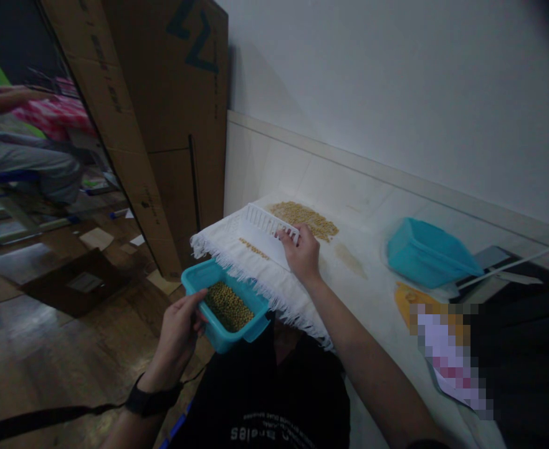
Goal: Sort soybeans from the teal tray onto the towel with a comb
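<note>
My left hand (pixel 184 318) grips the left rim of a turquoise plastic box (pixel 222 346), held just below the table's front edge. Yellow-green beans (pixel 230 305) cover its bottom. My right hand (pixel 301 251) is closed on the right end of a white slotted plastic tray (pixel 267 232), which stands tilted on its side on a fringed white cloth (pixel 222 231). A short line of beans (pixel 253 248) lies along the tray's near side on the cloth. Behind the tray, a larger spread of pale beans (pixel 309 215) rests on the table. The cloth's fringe hangs over the box's far edge.
An empty-looking turquoise bin (pixel 426 252) stands on the right of the white table (pixel 372 312), near dark items and an orange object (pixel 407 305). A tall cardboard box (pixel 171 93) rises at the left. Beyond it, another person's arm (pixel 12 100) shows; flattened cardboard (pixel 75 280) lies on the floor.
</note>
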Available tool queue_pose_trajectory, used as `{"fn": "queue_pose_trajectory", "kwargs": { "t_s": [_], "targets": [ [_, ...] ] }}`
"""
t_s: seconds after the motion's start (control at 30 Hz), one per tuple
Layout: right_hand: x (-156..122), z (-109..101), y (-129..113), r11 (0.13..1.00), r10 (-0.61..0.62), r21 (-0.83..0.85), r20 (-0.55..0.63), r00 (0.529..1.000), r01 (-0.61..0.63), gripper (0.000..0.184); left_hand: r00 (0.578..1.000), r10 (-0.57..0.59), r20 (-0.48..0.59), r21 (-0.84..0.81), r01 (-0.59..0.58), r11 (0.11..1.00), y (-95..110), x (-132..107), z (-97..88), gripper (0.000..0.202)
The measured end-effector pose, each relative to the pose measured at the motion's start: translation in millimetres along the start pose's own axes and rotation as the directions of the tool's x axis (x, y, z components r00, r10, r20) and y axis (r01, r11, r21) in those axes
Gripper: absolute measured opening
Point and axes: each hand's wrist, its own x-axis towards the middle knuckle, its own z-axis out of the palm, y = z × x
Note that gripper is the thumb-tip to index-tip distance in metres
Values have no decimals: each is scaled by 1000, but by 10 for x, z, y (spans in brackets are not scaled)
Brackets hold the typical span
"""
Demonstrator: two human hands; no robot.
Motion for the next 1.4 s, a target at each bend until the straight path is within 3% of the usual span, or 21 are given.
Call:
{"fn": "queue_pose_trajectory", "kwargs": {
  "t_s": [0.57, 1.4],
  "targets": [
    [-42, 43, 12, 997, 7, 78, 9, 1000, -8, 27, 1000, -16, 6, -29, 16, 999, -52, 59, -17, 32],
    [-76, 62, -6, 998, 22, 54, 15, 1000, -22, 27, 1000, -25, 8, -7, 25, 1000, -43, 43, -15, 37]
  ]
}}
